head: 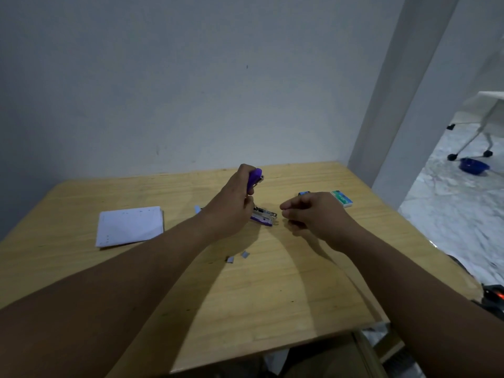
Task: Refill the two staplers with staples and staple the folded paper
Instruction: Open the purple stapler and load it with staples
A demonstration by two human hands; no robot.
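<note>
a wooden worktop against a pale wall, with an open floor area on the right

the light wood worktop (pixel 272 290) fills the lower middle of the frame, its far edge meeting a plain grey-white wall (pixel 191 77) that bears a small dark speck in the upper centre. a pale pillar (pixel 392 105) rises at the right. beyond it, at the right edge, a marbled floor (pixel 450 214) carries a blue bowl (pixel 474 166) beside the white wheeled legs of a table (pixel 488 126). a dark object with a red glow (pixel 495 294) sits at the lower right edge, too blurred to identify.
</note>
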